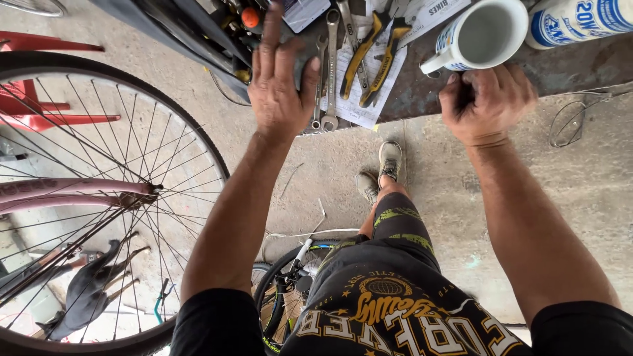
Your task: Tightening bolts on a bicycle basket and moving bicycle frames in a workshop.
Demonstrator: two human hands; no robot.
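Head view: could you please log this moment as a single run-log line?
left hand: open, over spanners | right hand: closed at bench edge, contents hidden | white mug above it | bicycle wheel left

Both arms are reaching forward, bare to the upper sleeves. The left hand is lying flat, palm down, fingers extended together. The right hand is curling into a loose fist, knuckles up.

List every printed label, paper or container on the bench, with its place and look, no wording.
Mug: bench top, above the right hand; white with blue print, empty.
Tub: top right corner; white cylinder lying on its side, blue print.
Paper sheet: under the pliers; white, dark print.
Card: top edge, by the left hand; pale, rectangular.
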